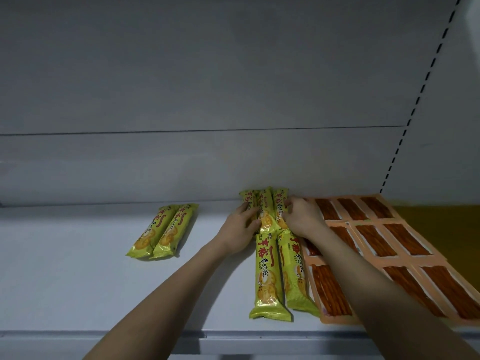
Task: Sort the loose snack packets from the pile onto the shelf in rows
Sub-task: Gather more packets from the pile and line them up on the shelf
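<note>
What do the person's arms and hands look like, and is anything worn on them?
Both forearms are bare up to the frame edge: no sleeves show. The left hand and right hand wear no gloves; no ring, watch or bracelet is visible. The fingers are partly hidden.

Plenty of open shelf (78, 281) on the left, only a loose pair of green packets (162, 231) sitting there. Right side's packed: orange packets (389, 237) edge to edge, green rows (275, 255) jammed beside them against the back wall (181, 165).
</note>
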Demonstrator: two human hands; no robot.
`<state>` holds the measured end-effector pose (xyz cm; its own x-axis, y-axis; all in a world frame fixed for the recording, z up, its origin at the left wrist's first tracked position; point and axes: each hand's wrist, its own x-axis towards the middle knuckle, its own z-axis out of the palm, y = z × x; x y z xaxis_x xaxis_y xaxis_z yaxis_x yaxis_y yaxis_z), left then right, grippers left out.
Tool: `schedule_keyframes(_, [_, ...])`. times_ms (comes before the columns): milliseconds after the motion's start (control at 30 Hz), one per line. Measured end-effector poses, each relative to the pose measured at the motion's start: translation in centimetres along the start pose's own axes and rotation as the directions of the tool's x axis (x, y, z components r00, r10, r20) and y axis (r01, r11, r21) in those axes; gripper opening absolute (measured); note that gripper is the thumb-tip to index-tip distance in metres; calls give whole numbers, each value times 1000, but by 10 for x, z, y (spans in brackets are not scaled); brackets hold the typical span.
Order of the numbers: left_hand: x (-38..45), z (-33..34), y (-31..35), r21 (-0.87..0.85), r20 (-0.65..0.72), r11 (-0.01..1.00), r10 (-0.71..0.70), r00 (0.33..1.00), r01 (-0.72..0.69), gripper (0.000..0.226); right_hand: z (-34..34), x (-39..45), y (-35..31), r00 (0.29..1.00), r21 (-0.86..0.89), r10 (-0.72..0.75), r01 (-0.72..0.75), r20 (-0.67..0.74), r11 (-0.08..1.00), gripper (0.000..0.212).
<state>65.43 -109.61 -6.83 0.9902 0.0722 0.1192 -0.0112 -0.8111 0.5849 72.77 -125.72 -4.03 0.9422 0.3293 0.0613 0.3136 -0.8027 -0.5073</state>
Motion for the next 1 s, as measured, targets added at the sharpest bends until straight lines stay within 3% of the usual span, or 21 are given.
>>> schedule_keyframes(233, [-12,-5,5,15,-135,1000,15,991,-13,43,-12,-26,-3,987,-30,-95,92,-126,995,36])
schedule_keyframes(300, [-22,-10,12,-54,-158,993,98,983,-108,34,-21,-34,-1,988,-11,-120,119,-92,993,31])
schedule_keyframes(400, [-43,-14,19,-103,-90,975,190,978,-199,22,-31,-49,1,987,-22,-163,163,2,986,31])
schedule_keyframes(533, [-60,-9,22,-66,-9,981,184,983,-185,23,-33,-66,2,970,-59,-183,195,158,979,37])
schedule_keyframes(667, [-67,3,26,-101,-18,984,146,989,-147,23,-28,-73,5,959,-78,-181,202,217,976,40])
schedule_keyframes(900, [-73,15,31,-97,-87,988,111,990,-119,24,-28,-78,5,961,-163,-165,203,223,965,43])
schedule_keyframes(1000, [-79,3,26,-117,-146,985,113,983,-131,22,-29,-81,-4,982,-221,-171,185,81,957,38])
